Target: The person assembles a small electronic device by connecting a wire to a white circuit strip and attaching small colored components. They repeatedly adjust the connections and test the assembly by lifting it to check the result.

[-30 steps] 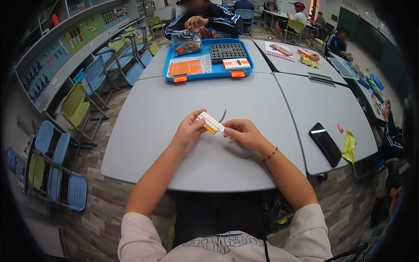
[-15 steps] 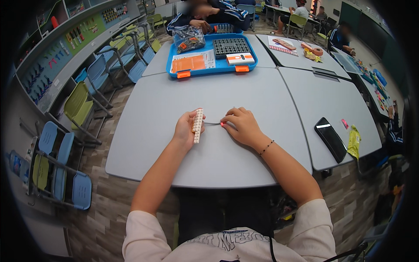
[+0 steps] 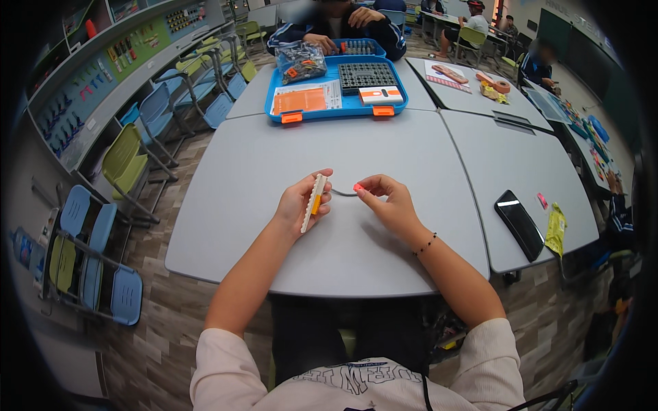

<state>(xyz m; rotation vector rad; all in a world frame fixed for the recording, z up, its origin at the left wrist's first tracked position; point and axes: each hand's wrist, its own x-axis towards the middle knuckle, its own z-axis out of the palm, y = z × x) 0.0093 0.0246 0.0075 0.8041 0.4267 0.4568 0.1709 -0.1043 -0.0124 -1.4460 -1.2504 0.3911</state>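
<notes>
Brick (image 3: 313, 203) turned; open tbl (image 3: 329, 147) fwd

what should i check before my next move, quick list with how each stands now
1. White studded building plate gripped in the left hand: ok
2. Yellow-orange piece against the plate's side: ok
3. Small pink piece pinched in the right hand: ok
4. Grey cord joined to the pink piece: cannot tell, fingers cover that end
5. Black smartphone apart from both hands: ok
</notes>
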